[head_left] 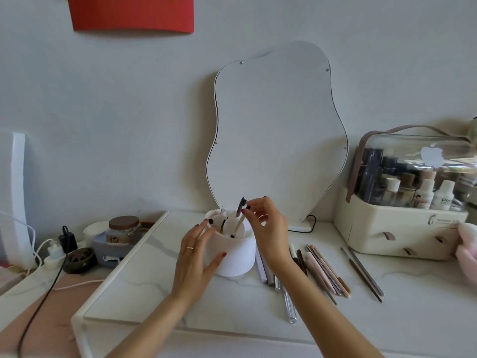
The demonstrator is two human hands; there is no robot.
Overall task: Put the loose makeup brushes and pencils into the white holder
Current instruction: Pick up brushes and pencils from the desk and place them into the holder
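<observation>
The white holder (236,254) stands on the marble tabletop in front of the mirror, with a few brushes standing inside. My left hand (197,257) cups its left side, fingers on the rim and thumb on the wall. My right hand (265,223) is over the holder's right rim and pinches the top of a dark-bristled brush (239,215) whose pale handle dips into the holder. Several loose pencils and brushes (322,270) lie on the table just right of the holder, partly under my right forearm. Two thin dark brushes (364,273) lie further right.
A wavy-edged mirror (278,130) leans on the wall behind the holder. A cream cosmetics organiser (402,228) with bottles stands at the right. At the left are a jar (124,228), a dark bowl (78,259), plugs and cables. A raised tray edge (124,262) borders the marble top.
</observation>
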